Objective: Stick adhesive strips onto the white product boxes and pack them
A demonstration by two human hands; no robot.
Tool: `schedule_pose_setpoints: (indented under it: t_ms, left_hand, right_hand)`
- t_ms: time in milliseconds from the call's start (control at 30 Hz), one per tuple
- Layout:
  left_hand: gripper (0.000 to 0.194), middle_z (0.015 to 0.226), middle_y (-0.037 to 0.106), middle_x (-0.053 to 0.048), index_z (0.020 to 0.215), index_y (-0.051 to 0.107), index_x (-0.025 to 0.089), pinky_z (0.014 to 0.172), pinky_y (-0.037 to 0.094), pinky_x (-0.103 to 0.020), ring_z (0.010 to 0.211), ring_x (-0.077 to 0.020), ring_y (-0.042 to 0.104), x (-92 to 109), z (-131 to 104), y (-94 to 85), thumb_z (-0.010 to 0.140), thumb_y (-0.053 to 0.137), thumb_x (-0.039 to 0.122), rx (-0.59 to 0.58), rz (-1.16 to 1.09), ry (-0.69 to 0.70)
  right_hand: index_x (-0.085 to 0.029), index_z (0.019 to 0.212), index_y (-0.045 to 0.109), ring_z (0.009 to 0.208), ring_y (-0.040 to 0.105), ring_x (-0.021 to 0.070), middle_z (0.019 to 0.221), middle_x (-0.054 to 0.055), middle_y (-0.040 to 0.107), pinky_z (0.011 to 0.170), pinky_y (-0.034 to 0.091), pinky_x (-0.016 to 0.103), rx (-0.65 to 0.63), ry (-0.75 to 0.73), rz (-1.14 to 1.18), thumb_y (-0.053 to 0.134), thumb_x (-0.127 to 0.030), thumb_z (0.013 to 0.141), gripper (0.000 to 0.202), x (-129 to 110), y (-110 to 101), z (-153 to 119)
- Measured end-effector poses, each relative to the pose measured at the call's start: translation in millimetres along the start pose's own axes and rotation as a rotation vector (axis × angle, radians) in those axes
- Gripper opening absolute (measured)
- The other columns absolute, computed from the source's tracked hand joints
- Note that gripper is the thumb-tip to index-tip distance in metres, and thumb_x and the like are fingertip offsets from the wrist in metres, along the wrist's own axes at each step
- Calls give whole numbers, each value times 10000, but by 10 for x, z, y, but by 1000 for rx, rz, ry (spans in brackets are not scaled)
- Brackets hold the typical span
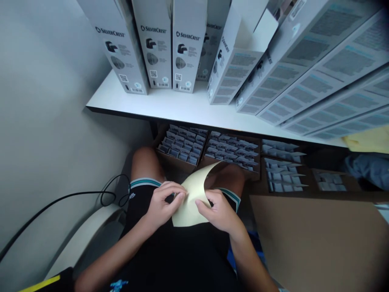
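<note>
A pale yellow sheet (194,205), curved and paper-like, is over my lap. My right hand (217,209) grips its right side, thumb on the near face and fingers behind. At the sheet's left part, my left hand (165,202) is closed in a pinch, thumb and index finger almost meeting. Whether those fingertips hold the sheet itself or something small on it cannot be made out. The sheet's upper corner bends up and to the right, away from both hands.
A white shelf (170,103) with a dark edge crosses ahead, bearing several upright SilverCrest boxes (185,52). Beneath it, cartons hold rows of small grey packets (182,144). A large cardboard box (319,239) stands at right. A black cable (60,197) runs along the left.
</note>
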State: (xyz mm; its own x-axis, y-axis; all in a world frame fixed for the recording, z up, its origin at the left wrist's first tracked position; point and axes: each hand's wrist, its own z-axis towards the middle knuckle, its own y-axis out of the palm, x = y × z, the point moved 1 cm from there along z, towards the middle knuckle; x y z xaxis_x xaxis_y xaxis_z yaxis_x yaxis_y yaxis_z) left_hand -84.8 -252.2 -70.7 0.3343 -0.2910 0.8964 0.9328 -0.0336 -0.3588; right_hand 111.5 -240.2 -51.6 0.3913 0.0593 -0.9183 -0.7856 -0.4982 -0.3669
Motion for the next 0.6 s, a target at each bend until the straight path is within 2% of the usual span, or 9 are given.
schedule_pose_setpoints:
  t_ms: [167,467,600]
  left_hand:
    - [108,802,761,-27,828,724,184,757,489,-324,741,-159,689,-9,-23,19,872,644,126,-18,27,47]
    - [160,832,761,-23,875,728,204,758,488,-323,774,-157,688,-49,-61,-23,917,590,138,-36,11,21]
    - [77,868,752,-43,926,724,201,765,493,-345,807,-184,685,-30,-61,-27,878,668,221,-57,45,52]
  right_hand:
    - [-199,598,382,541,389,90,568,-55,395,544,281,248,3,-17,-10,531,-229,868,310,-1,32,17]
    - [-204,595,334,534,359,84,557,-66,346,540,255,252,-2,-12,-25,539,-213,861,336,12,34,18]
    - [-207,592,323,530,355,85,556,-66,340,536,235,260,5,-10,-47,544,-235,862,350,13,46,24]
